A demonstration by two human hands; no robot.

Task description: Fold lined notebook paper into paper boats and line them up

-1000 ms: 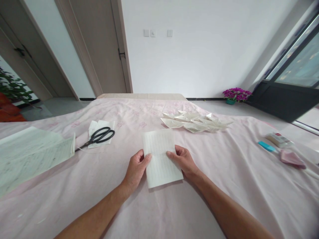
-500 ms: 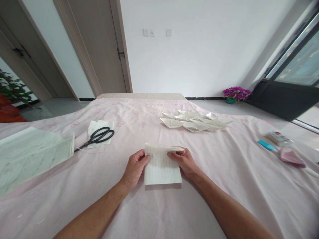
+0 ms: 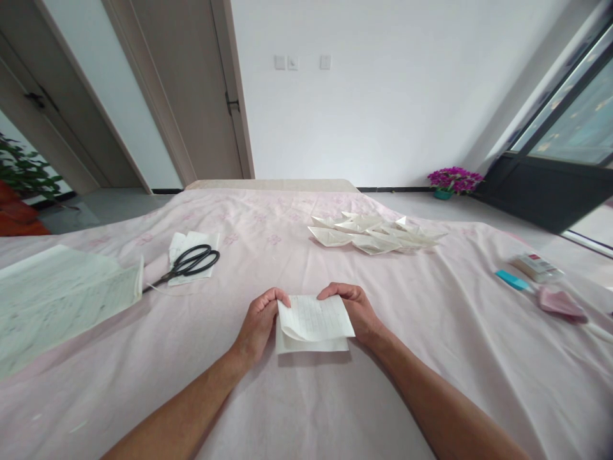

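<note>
A lined sheet of paper [image 3: 313,319] is bent over on itself just in front of me, its upper flap hanging a little above the lower layer. My left hand [image 3: 258,318] pinches it at the upper left corner, thumb on top. At the upper right edge, my right hand [image 3: 357,310] grips the same paper, its thumb along the fold and the other fingers partly hidden behind the flap. Farther off to the right lie several folded paper boats [image 3: 376,233], grouped together.
Black-handled scissors [image 3: 191,262] rest on a small white paper at left, beside a stack of written sheets [image 3: 71,300]. At right lie a blue item [image 3: 511,279], a clear packet [image 3: 535,266] and a pink cloth [image 3: 561,303]. A pink floral cloth [image 3: 258,409] covers the surface.
The paper's far part has been brought over toward me and now lies above the near part. Both thumbs have shifted up to the fold.
</note>
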